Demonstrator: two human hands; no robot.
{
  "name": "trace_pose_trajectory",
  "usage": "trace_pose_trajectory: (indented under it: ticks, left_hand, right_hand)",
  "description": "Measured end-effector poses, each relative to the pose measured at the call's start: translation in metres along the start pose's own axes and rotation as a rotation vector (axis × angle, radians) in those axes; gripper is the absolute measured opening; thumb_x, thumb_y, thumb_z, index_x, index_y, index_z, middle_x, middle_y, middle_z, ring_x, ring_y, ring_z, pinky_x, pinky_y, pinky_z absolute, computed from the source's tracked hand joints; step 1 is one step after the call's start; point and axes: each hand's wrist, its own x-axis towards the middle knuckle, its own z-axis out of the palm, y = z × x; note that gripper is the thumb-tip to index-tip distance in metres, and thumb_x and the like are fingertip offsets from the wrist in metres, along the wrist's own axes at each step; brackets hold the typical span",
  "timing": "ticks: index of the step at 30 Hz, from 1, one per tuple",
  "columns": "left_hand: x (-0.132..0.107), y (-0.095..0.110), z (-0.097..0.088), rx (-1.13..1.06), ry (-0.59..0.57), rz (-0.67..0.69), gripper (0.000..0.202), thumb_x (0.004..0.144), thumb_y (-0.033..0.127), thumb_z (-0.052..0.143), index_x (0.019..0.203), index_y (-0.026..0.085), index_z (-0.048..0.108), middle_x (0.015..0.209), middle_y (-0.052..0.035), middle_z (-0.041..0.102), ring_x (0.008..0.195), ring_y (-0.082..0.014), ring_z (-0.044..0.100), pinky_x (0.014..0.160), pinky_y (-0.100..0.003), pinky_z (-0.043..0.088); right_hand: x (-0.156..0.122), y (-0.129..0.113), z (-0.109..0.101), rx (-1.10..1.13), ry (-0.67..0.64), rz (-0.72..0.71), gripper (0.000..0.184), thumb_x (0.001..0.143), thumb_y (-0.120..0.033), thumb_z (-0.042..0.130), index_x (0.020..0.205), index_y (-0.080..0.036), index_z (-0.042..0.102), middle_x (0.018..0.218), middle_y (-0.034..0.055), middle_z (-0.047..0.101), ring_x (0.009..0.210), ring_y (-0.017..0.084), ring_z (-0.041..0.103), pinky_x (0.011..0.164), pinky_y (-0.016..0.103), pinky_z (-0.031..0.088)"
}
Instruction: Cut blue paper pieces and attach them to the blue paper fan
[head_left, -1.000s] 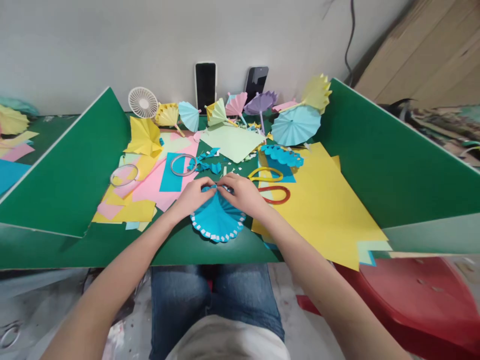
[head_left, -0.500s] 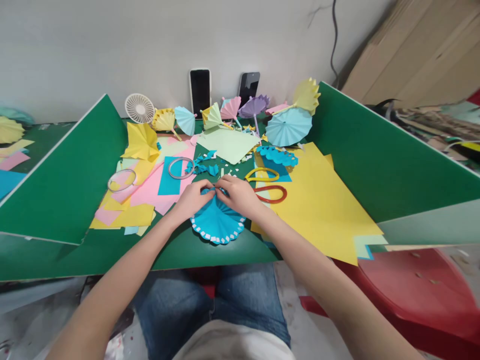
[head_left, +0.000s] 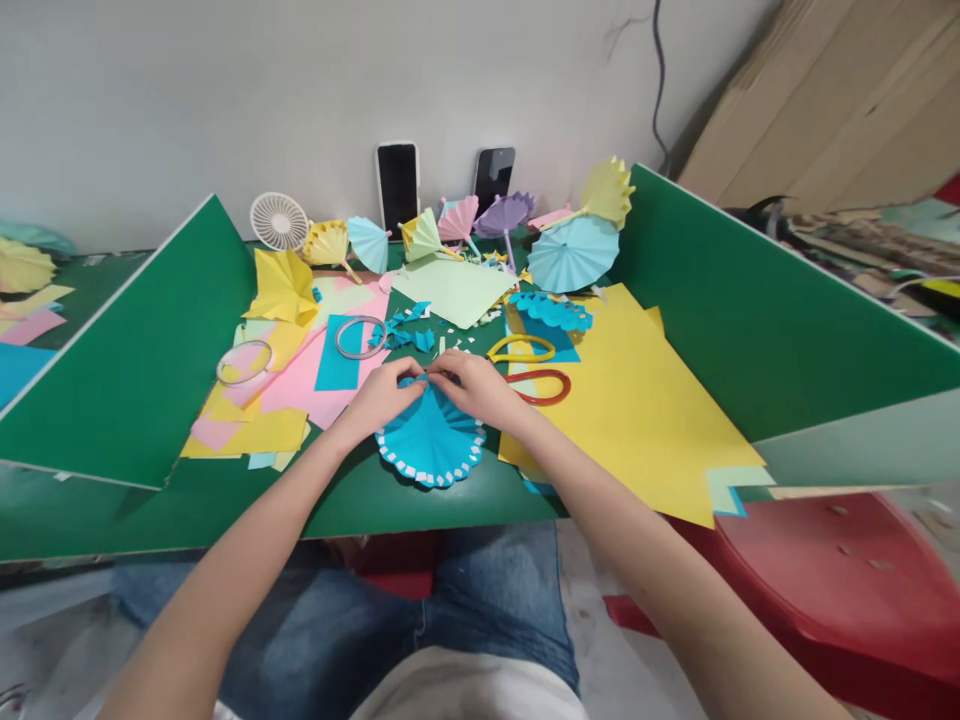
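A pleated blue paper fan (head_left: 431,440) with small cut-out notches along its rounded edge lies on the green table (head_left: 360,505), close to the front edge. My left hand (head_left: 381,395) pinches its top from the left, fingers closed. From the right, my right hand (head_left: 480,385) pinches the same top point, and the fingertips of both hands meet there. Just right of my right hand lie red-handled scissors (head_left: 544,387) and yellow-handled scissors (head_left: 521,349).
Yellow (head_left: 637,400), pink (head_left: 300,385) and blue paper sheets cover the table, with two tape rings (head_left: 360,336). Finished paper umbrellas (head_left: 574,252), a small white fan (head_left: 278,220) and two phones (head_left: 397,185) stand at the back. Green dividers (head_left: 765,320) flank both sides. A red stool (head_left: 832,590) is at the lower right.
Both hands stay pinched on the top of the blue fan. The view has shifted slightly, and the fan sits a little further left in the frame.
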Motion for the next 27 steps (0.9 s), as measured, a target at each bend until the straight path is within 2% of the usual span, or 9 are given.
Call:
trace_pose_trajectory:
  ticks: [7,13,20,23,27]
  left_hand:
    - [0.0,0.003,-0.002,-0.031,-0.019,-0.004,0.011,0.067,0.022,0.045,0.073,0.017,0.053,0.073,0.0008,0.055,0.074,-0.0133,0.05,0.069,-0.023,0.038]
    - [0.001,0.004,-0.001,-0.046,-0.02,-0.021,0.012,0.067,0.023,0.046,0.073,0.016,0.053,0.074,0.0004,0.056,0.074,-0.0137,0.05,0.069,-0.023,0.038]
    - [0.003,0.0,-0.002,-0.048,0.002,-0.048,0.016,0.068,0.025,0.045,0.076,0.015,0.054,0.079,-0.0013,0.058,0.076,-0.0144,0.051,0.072,-0.024,0.039]
    - [0.004,-0.002,-0.003,-0.068,0.009,-0.06,0.019,0.069,0.024,0.044,0.081,0.016,0.057,0.086,-0.0023,0.061,0.083,-0.0152,0.053,0.077,-0.025,0.039]
    - [0.003,-0.001,-0.003,-0.079,0.014,-0.065,0.021,0.069,0.021,0.043,0.083,0.015,0.058,0.089,-0.0027,0.062,0.085,-0.0155,0.053,0.081,-0.026,0.038]
  right_hand:
    - [0.002,0.002,-0.003,0.141,-0.002,0.053,0.015,0.076,-0.016,0.042,0.075,-0.015,0.058,0.076,0.0043,0.06,0.069,0.013,0.052,0.061,0.022,0.036]
    - [0.003,0.001,-0.003,0.073,0.039,0.072,0.014,0.073,-0.016,0.043,0.074,-0.015,0.057,0.073,0.0042,0.058,0.063,0.012,0.049,0.056,0.022,0.034]
    - [0.006,0.008,-0.004,0.081,0.232,0.168,0.013,0.073,-0.018,0.041,0.066,-0.017,0.051,0.061,0.0007,0.052,0.056,0.012,0.045,0.053,0.022,0.032]
    - [0.006,0.011,-0.003,0.005,0.235,0.215,0.012,0.072,-0.02,0.041,0.064,-0.017,0.051,0.062,0.002,0.053,0.057,0.013,0.047,0.053,0.023,0.033]
    - [0.007,0.012,-0.002,-0.062,0.222,0.237,0.016,0.072,-0.013,0.038,0.068,-0.016,0.053,0.072,0.0066,0.058,0.067,0.016,0.051,0.059,0.026,0.035]
